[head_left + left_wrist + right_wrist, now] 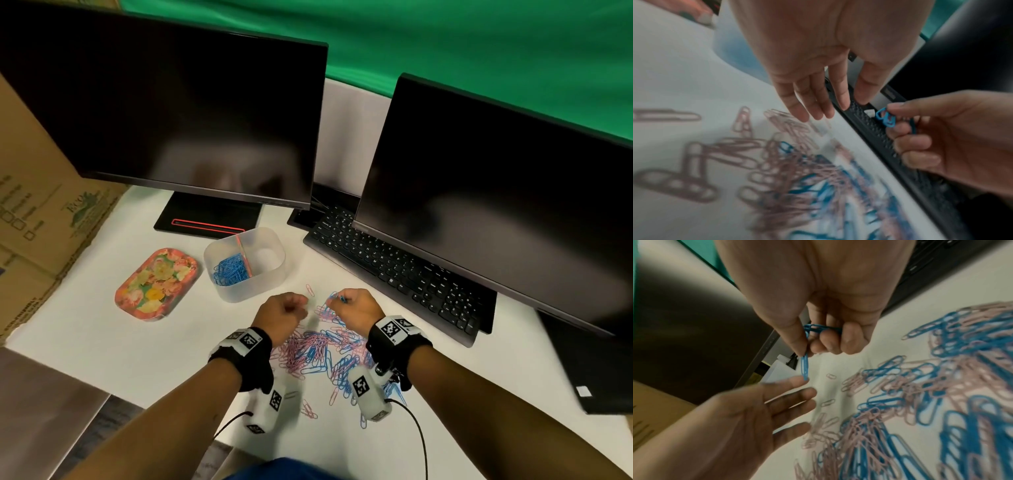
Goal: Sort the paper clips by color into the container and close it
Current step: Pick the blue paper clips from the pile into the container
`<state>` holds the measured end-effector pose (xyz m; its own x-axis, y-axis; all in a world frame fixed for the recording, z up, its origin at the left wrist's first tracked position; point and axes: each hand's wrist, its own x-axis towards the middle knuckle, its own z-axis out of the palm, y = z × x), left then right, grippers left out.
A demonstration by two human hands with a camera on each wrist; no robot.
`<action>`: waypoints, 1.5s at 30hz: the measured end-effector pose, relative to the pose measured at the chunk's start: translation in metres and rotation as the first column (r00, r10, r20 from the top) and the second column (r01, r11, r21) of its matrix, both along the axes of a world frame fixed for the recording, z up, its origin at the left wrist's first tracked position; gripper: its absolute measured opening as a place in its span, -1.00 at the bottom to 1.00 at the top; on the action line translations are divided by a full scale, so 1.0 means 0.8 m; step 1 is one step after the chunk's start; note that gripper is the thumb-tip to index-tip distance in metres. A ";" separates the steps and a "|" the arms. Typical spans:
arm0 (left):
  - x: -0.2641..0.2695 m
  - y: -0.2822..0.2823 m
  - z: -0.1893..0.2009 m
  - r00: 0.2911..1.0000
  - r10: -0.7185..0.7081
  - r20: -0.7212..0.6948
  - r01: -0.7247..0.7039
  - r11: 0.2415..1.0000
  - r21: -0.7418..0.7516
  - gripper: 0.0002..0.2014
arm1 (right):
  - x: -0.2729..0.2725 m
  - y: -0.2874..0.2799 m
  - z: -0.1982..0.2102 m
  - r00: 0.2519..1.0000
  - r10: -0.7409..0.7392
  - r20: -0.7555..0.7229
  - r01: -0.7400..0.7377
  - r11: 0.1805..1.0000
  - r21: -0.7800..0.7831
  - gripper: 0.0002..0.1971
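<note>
A heap of pink and blue paper clips (322, 349) lies on the white table in front of me. My right hand (349, 305) hovers over the heap's far end and pinches a few blue clips (804, 368) between thumb and fingers. My left hand (284, 308) is just left of it, fingers straight and empty (818, 110), above some pink clips. The translucent container (274, 270) stands beyond the hands; its left compartment holds blue clips (229, 270), and the right one looks empty. A floral lid (157, 284) lies to the container's left.
Two dark monitors (178, 113) (496, 192) stand at the back, with a black keyboard (394, 267) close to the right of my right hand. A cardboard box (41, 222) borders the table on the left. The table's near-left edge (113, 394) is close.
</note>
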<state>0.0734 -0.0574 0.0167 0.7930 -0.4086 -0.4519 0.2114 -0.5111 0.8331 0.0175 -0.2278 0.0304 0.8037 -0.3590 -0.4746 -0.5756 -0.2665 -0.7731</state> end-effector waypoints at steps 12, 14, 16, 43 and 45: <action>0.013 -0.013 0.059 0.636 0.175 -0.751 -0.674 0.601 -0.430 -0.49 | 0.057 0.063 0.077 0.959 0.268 0.095 -0.261 0.962 -0.087 -0.72; 0.020 -0.003 0.064 0.615 0.162 -0.771 -0.706 0.548 -0.448 -0.49 | 0.061 0.063 0.088 0.961 0.232 0.150 -0.232 0.973 -0.014 -0.69; 0.030 0.009 0.072 0.607 0.167 -0.777 -0.724 0.519 -0.454 -0.49 | 0.063 0.057 0.098 0.965 0.148 0.216 -0.166 0.984 0.067 -0.71; 0.020 0.004 0.026 0.910 -0.294 0.293 0.205 0.932 0.298 -0.81 | -0.017 -0.025 -0.007 0.943 0.199 -0.268 -0.302 0.852 -0.429 -0.75; 0.011 0.001 0.008 0.869 -0.432 0.241 0.300 0.848 0.438 -0.76 | -0.015 -0.019 -0.013 0.920 0.262 -0.293 -0.375 0.807 -0.455 -0.74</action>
